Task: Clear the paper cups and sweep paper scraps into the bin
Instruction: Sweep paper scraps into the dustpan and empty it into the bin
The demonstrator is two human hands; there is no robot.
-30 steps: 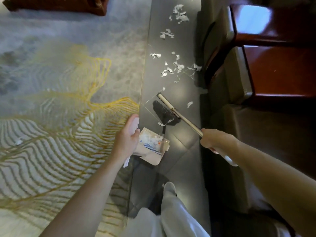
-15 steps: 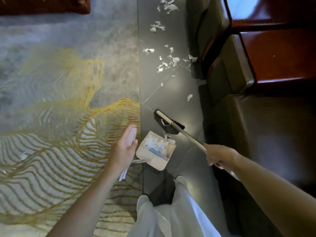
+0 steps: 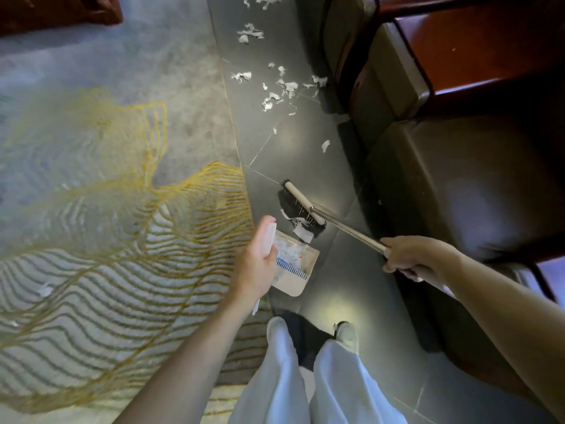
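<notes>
My left hand (image 3: 255, 260) grips the white handle of a beige dustpan (image 3: 301, 269) that rests on the dark tiled floor and holds torn paper. My right hand (image 3: 411, 255) grips the metal pole of a broom. The broom's black-bristled head (image 3: 298, 209) lies at the dustpan's mouth, with a few white scraps (image 3: 301, 229) caught under it. More paper scraps (image 3: 279, 91) lie scattered on the tiles farther ahead, and another cluster (image 3: 249, 33) sits near the top. One loose scrap (image 3: 325, 145) lies alone between them and the broom.
A grey rug with gold lines (image 3: 107, 194) covers the floor on the left, with a small scrap (image 3: 46, 290) on it. Dark upholstered chairs with red-brown wood (image 3: 458, 148) stand along the right. My legs in white trousers (image 3: 305, 377) stand below the dustpan.
The broom head has been drawn toward me, down to the dustpan's mouth, dragging a few scraps with it. The dustpan stays in my left hand.
</notes>
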